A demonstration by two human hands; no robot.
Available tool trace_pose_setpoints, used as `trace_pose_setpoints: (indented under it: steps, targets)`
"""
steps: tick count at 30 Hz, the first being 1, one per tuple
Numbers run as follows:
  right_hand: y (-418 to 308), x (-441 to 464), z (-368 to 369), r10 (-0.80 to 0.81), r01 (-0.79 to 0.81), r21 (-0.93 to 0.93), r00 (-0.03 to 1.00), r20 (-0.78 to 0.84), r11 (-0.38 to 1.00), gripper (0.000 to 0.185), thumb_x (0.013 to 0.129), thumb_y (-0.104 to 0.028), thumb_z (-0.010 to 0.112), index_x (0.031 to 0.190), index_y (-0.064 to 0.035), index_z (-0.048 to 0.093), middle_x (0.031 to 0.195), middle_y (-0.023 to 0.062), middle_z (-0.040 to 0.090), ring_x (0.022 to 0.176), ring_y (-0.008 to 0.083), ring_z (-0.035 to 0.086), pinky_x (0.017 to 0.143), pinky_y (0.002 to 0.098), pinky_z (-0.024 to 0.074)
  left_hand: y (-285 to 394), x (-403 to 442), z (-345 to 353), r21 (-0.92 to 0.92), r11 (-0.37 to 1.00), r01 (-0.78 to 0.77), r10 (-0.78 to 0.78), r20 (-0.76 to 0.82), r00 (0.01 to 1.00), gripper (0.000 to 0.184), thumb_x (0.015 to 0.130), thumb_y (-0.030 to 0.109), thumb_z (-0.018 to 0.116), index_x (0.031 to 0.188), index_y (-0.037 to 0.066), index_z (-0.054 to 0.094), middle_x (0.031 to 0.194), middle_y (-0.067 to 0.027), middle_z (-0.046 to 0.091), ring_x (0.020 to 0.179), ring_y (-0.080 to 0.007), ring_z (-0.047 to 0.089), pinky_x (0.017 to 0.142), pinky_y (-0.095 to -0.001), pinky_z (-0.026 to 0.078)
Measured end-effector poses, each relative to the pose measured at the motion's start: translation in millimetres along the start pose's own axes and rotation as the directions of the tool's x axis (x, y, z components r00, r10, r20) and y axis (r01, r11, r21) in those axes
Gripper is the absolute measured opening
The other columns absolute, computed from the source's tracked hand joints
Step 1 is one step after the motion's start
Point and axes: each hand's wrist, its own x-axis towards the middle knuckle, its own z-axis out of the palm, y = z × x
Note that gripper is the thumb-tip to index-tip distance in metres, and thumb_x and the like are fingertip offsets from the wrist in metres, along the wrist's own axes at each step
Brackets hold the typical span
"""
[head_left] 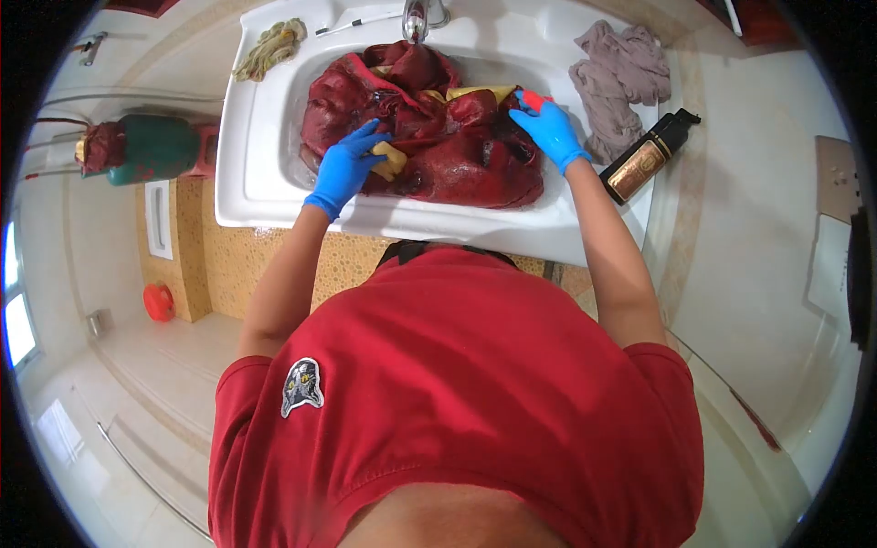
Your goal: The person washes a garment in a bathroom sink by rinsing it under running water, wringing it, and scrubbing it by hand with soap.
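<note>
A wet, dark red garment (pixel 475 173), shiny like leather and with yellowish parts, lies bunched in the white sink (pixel 256 196). My left hand (pixel 340 175), in a blue glove, rests on its left side with the fingers spread, next to a yellowish piece (pixel 391 163). My right hand (pixel 555 139), also gloved in blue, is at the garment's upper right edge. Its fingers are closed round a small bright red object (pixel 536 100), whose kind I cannot make out. Part of that object is hidden by the fingers.
The faucet (pixel 417 20) stands at the sink's back. A yellowish cloth (pixel 270 50) and a thin white-and-black stick (pixel 358 25) lie on the left rim. To the right are a greyish-mauve cloth (pixel 626 78) and a black pump bottle (pixel 644 160). A green tank (pixel 151 149) is farther left.
</note>
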Motion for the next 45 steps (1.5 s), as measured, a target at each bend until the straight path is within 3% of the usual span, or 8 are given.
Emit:
trace_pose_setpoints:
  steps: [5, 9, 14, 21, 25, 34, 39, 45]
  targets:
    - [-43, 13, 12, -0.272, 0.295, -0.409, 0.956, 0.114, 0.863, 0.044, 0.078, -0.035, 0.065, 0.111, -0.0064, 0.061, 0.105, 0.0176, 0.062, 0.097, 0.03, 0.06, 0.084, 0.037, 0.0463, 6, -25, -20, -0.264, 0.962, 0.072, -0.11, -0.133, 0.985, 0.031, 0.084, -0.001, 0.055, 0.114, 0.002, 0.061, 0.122, -0.0114, 0.057, 0.112, -0.0187, 0.055, 0.092, -0.028, 0.044]
    - [-39, 27, 26, -0.122, 0.023, 0.445, 0.973, 0.196, 0.895, 0.036, 0.085, -0.032, 0.06, 0.104, -0.0017, 0.063, 0.084, 0.0039, 0.064, 0.083, 0.0131, 0.056, 0.078, 0.0287, 0.0446, -5, -35, -44, -0.624, 0.743, 0.241, -0.473, -0.235, 0.849, 0.029, 0.087, 0.004, 0.054, 0.115, -0.002, 0.058, 0.111, -0.0089, 0.061, 0.099, -0.0152, 0.059, 0.087, -0.0266, 0.047]
    - [-93, 20, 7, -0.147, 0.055, 0.46, 0.975, 0.165, 0.886, 0.03, 0.092, -0.02, 0.049, 0.111, 0.0012, 0.057, 0.093, 0.0074, 0.063, 0.083, 0.0147, 0.052, 0.082, 0.0292, 0.0443, -18, -34, -60, -0.873, 0.476, 0.107, -0.62, -0.247, 0.745, 0.026, 0.089, 0.007, 0.053, 0.112, -0.002, 0.058, 0.098, -0.0075, 0.064, 0.087, -0.0153, 0.061, 0.078, -0.0265, 0.05]
    - [-92, 16, 11, -0.478, 0.482, 0.053, 0.876, -0.069, 0.875, 0.048, 0.075, 0.017, 0.044, 0.121, 0.003, 0.05, 0.114, 0.0187, 0.058, 0.106, 0.0265, 0.056, 0.093, 0.0344, 0.0433, -26, -41, -61, -0.796, 0.579, 0.178, -0.566, -0.235, 0.79, 0.03, 0.085, 0.01, 0.058, 0.114, 0.001, 0.059, 0.107, -0.0124, 0.062, 0.098, -0.0208, 0.06, 0.084, -0.0304, 0.048]
    - [-84, 13, 24, -0.423, 0.406, 0.337, 0.906, -0.024, 0.85, 0.035, 0.085, 0.01, 0.047, 0.119, 0.0046, 0.048, 0.115, 0.0117, 0.058, 0.105, 0.0175, 0.054, 0.095, 0.0305, 0.0425, 5, -35, -67, 0.084, 0.979, 0.185, -0.137, -0.395, 0.908, 0.05, 0.074, 0.02, 0.071, 0.119, 0.006, 0.057, 0.126, -0.0186, 0.051, 0.125, -0.0283, 0.042, 0.101, -0.0364, 0.036]
    - [-163, -17, 24, -0.543, 0.493, 0.34, 0.837, 0.064, 0.801, 0.032, 0.09, -0.003, 0.046, 0.121, 0.0045, 0.051, 0.115, 0.0143, 0.058, 0.104, 0.0196, 0.054, 0.093, 0.0294, 0.0418, 74, 29, -20, -0.613, 0.789, 0.024, -0.087, -0.074, 0.993, 0.038, 0.086, 0.018, 0.062, 0.119, 0.0, 0.055, 0.105, -0.0053, 0.062, 0.097, -0.011, 0.055, 0.086, -0.0261, 0.044]
    - [-189, -26, 18, -0.045, -0.125, 0.726, 0.977, 0.21, 0.676, 0.039, 0.085, -0.008, 0.06, 0.123, -0.0034, 0.053, 0.115, 0.0057, 0.058, 0.104, 0.013, 0.052, 0.091, 0.0281, 0.043, 75, 10, -19, -0.833, 0.55, 0.054, -0.243, -0.098, 0.965, 0.024, 0.09, 0.018, 0.057, 0.106, 0.0, 0.062, 0.094, 0.0, 0.064, 0.086, -0.006, 0.054, 0.078, -0.0213, 0.044]
    - [-205, -49, 34, -0.281, 0.17, 0.653, 0.957, 0.068, 0.738, 0.04, 0.077, -0.004, 0.069, 0.115, -0.0017, 0.058, 0.111, 0.0055, 0.06, 0.104, 0.0138, 0.054, 0.093, 0.0278, 0.0413, 70, -2, -19, -0.941, 0.337, 0.037, -0.231, -0.044, 0.972, 0.023, 0.09, 0.014, 0.056, 0.11, 0.004, 0.059, 0.096, 0.0014, 0.062, 0.083, -0.0056, 0.056, 0.075, -0.02, 0.045]
